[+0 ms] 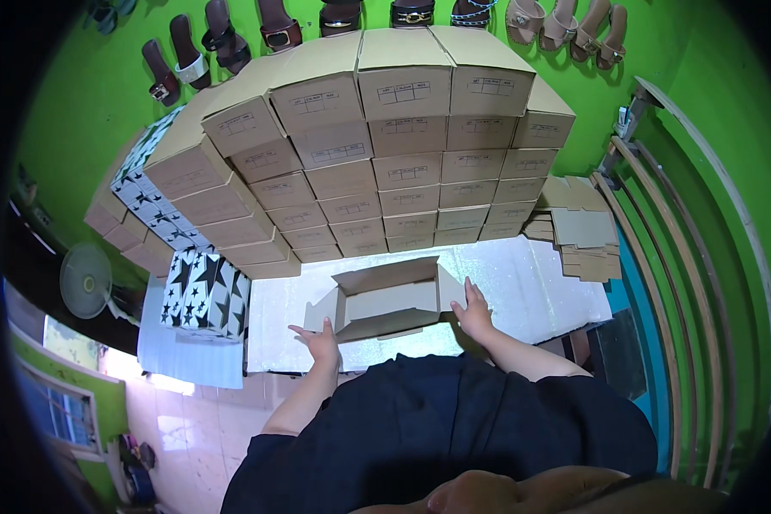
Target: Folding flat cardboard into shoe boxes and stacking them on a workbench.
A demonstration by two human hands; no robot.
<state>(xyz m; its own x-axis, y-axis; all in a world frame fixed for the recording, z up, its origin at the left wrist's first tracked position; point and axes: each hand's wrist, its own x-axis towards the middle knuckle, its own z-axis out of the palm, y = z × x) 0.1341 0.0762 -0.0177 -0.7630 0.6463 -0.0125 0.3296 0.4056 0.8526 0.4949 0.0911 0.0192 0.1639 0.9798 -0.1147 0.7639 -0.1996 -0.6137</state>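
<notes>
A brown cardboard box point(388, 327) lies open-topped on the white table, its end flaps folded outward and its pale inside showing bare. My left hand point(320, 344) is at the box's near left corner, thumb up and fingers stretched out to the left beside the left flap point(320, 316). At the other end, my right hand point(475, 315) has its fingers extended along the right flap point(451, 293), thumb apart from them. Both hands look open and seem to touch the flaps lightly; a firm grip does not show.
Stacked closed cardboard boxes point(330, 98) form a wall behind the white table point(274, 325). Flattened cardboard point(584, 230) is piled at right, near wooden rails point(660, 257). A star-patterned box point(206, 295) and a fan point(86, 281) stand left. Sandals point(281, 26) hang on the green wall.
</notes>
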